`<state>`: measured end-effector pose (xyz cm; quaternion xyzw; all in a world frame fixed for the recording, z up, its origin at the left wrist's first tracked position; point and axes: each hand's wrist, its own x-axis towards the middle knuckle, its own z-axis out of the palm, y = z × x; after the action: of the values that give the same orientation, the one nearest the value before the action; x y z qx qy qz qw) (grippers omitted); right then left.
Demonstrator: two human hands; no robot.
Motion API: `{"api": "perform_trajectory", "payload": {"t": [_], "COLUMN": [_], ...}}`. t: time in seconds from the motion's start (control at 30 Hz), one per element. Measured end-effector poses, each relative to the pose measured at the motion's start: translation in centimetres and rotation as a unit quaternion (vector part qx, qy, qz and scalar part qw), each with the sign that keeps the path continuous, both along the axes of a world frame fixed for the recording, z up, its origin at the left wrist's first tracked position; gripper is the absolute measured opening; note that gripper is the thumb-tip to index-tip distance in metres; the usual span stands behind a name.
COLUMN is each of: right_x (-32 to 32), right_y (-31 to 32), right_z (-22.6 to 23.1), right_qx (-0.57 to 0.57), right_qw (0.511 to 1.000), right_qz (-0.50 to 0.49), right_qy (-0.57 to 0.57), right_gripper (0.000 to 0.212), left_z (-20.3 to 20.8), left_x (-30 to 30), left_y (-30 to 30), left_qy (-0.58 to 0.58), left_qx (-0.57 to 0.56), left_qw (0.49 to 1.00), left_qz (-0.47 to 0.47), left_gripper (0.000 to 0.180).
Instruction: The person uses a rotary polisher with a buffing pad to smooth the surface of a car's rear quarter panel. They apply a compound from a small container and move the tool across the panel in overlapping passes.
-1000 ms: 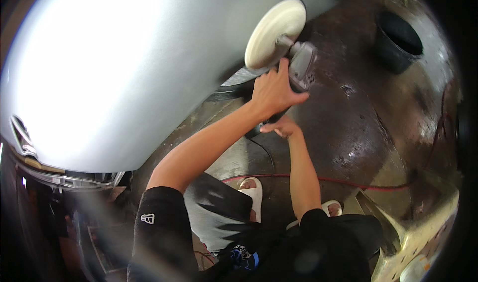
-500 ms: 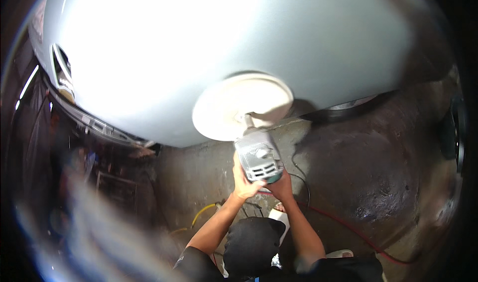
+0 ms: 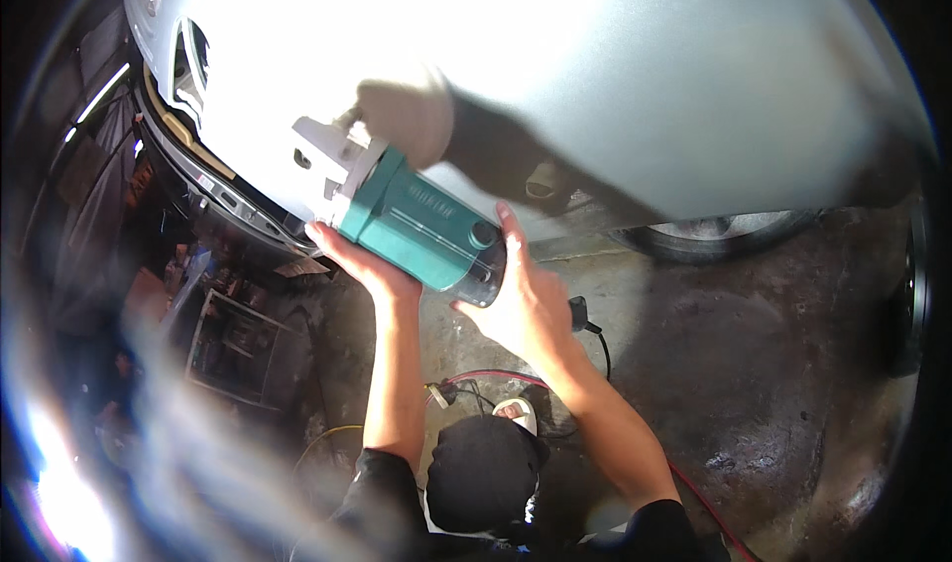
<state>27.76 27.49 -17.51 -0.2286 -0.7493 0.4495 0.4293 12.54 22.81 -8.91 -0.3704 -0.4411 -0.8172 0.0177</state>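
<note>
A polisher (image 3: 421,230) with a teal body and silver-grey head is held aslant in both my hands, head up and to the left. Its pale round pad (image 3: 421,121) is at the light silver-blue car panel (image 3: 674,96); glare hides whether they touch. My left hand (image 3: 372,269) supports the polisher from below near its head, fingers mostly hidden behind it. Around the black rear end of the body wraps my right hand (image 3: 526,304). A dark shadow of the tool falls across the panel.
A car wheel (image 3: 729,233) shows under the panel at right. A red hose (image 3: 699,498) and a black cord (image 3: 603,349) run along the concrete floor near my foot. At left stands a metal frame (image 3: 233,349) among clutter. A round panel recess (image 3: 542,180) lies right of the pad.
The polisher has swung round to show its teal side, moving up and left with both my hands. Its pad has moved up along the panel.
</note>
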Motion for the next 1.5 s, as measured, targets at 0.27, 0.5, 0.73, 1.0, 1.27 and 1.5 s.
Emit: {"api": "perform_trajectory", "payload": {"t": [0.27,0.5,0.73,1.0,1.27,1.5], "right_x": [5.4,1.4,-5.1,-6.8,-3.0,-3.7], "right_y": [0.8,0.0,-2.8,-4.5,-3.6,-3.5], "right_z": [0.6,1.7,1.8,-0.2,3.4,2.0], "right_qx": [-0.111,-0.050,0.009,0.063,0.086,0.088], "right_qw": [0.938,0.946,0.997,0.983,0.975,0.986], "right_qz": [-0.159,-0.080,0.072,0.171,0.073,0.089], "right_qy": [0.288,0.309,0.040,-0.027,0.190,0.107], "right_gripper": [0.106,0.111,0.122,0.123,0.120,0.116], "left_z": [6.9,8.3,3.4,-1.1,9.4,5.0], "left_x": [14.9,5.6,-4.9,-7.8,-4.8,-7.6], "left_y": [7.1,3.0,-3.6,-7.7,-4.0,-5.4], "left_qy": [0.337,0.036,0.026,-0.022,0.136,0.091], "left_qx": [-0.233,-0.112,-0.015,-0.023,-0.037,-0.032], "left_qw": [0.910,0.940,0.998,1.000,0.990,0.991], "left_qz": [-0.060,-0.321,0.063,0.003,0.029,0.091], "left_gripper": [0.075,0.069,0.069,0.073,0.063,0.068]}}
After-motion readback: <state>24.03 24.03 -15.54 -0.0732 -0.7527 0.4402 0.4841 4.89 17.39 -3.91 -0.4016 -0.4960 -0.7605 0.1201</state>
